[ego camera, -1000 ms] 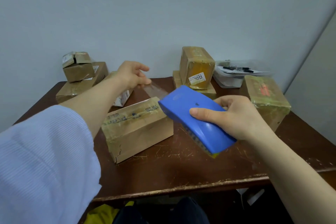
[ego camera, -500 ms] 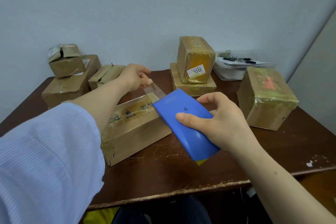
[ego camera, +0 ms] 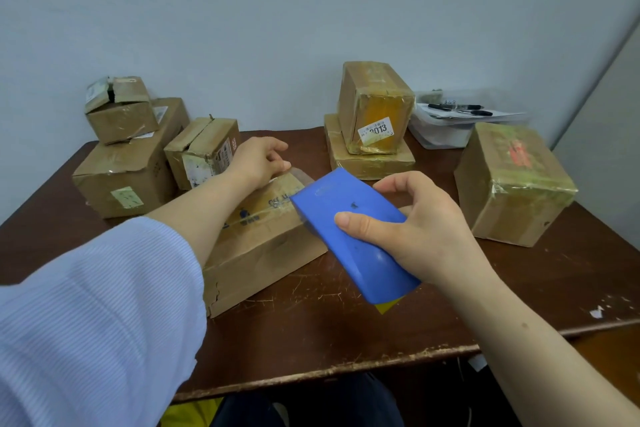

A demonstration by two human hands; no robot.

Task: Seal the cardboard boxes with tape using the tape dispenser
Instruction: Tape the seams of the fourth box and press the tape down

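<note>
Brown scratched wooden worktop [ego camera: 346, 333] carries a long flat cardboard box [ego camera: 263, 253] near its front edge. Over the box's far end hangs a blue plastic tape dispenser [ego camera: 349, 229], gripped by the right hand [ego camera: 426, 232]. The left hand [ego camera: 258, 159] pinches the clear tape strip [ego camera: 301, 175] at the box's far edge. Best, I'd say: pin that end, then draw the dispenser low and straight along the seam.

Now tape dispenser [ego camera: 353, 236], dead centre: blue plastic, smooth, soft sheen. Near box [ego camera: 263, 253] at 9 o'clock of it: brown cardboard, matt, creased, cracked at corner. Tape strip [ego camera: 301, 175] on top: clear film, glossy. Wrapped box [ego camera: 512, 191] at 3 o'clock: cardboard under shiny yellowish tape. Table [ego camera: 346, 333]: dark wood, scratched, edge chipped. Sleeve [ego camera: 86, 322] at 8 o'clock: pale blue ribbed cloth.
</note>
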